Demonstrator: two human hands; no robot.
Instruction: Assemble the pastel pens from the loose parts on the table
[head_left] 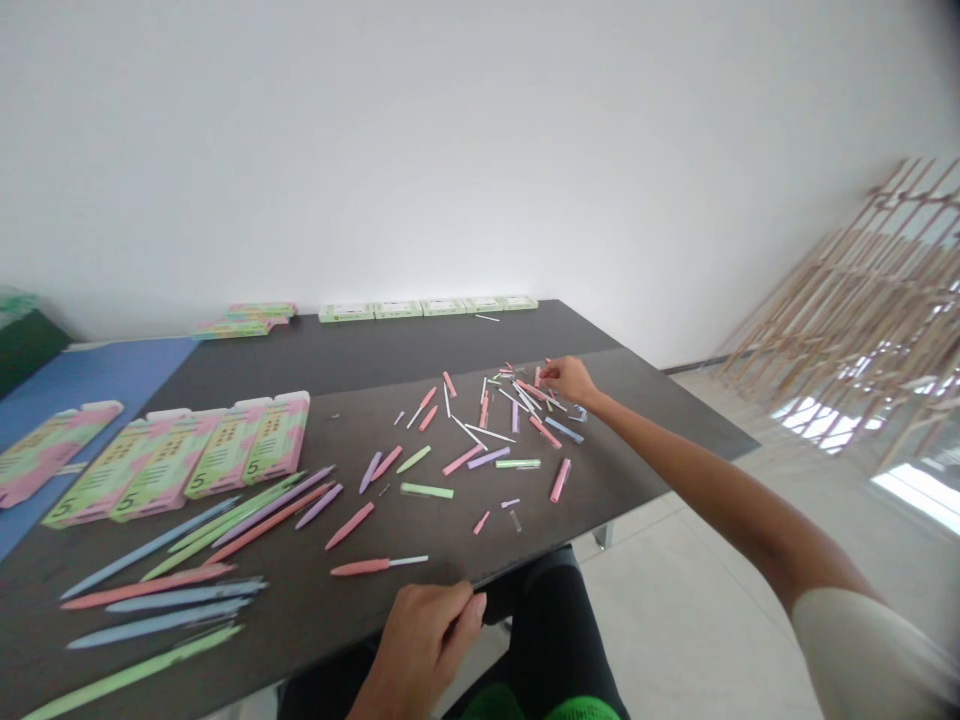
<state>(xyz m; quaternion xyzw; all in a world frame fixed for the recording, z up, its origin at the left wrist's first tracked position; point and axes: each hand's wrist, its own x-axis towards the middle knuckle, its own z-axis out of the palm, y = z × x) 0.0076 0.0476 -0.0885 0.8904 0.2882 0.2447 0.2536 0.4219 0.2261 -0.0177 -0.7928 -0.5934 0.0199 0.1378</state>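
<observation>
My right hand [568, 380] reaches out to the far end of a scatter of loose pen parts. Its fingers are pinched together beside a pink pen piece [538, 377], and what they hold, if anything, is too small to make out. Close to me, my left hand [427, 640] is curled at the table's front edge, its palm side hidden. Just beyond it lies a pink pen barrel [361, 567] with a white refill sticking out. Among the parts are white refills [491, 434], a green barrel [426, 491], a purple barrel [489, 458] and a pink cap [560, 480].
Several whole pens [172, 598] in pink, blue, green and purple lie at the left. Behind them are printed pen boxes [277, 435], with more boxes [397, 309] along the wall. A blue surface [142, 362] adjoins the dark table [637, 420]. Wooden racks [847, 290] stand right.
</observation>
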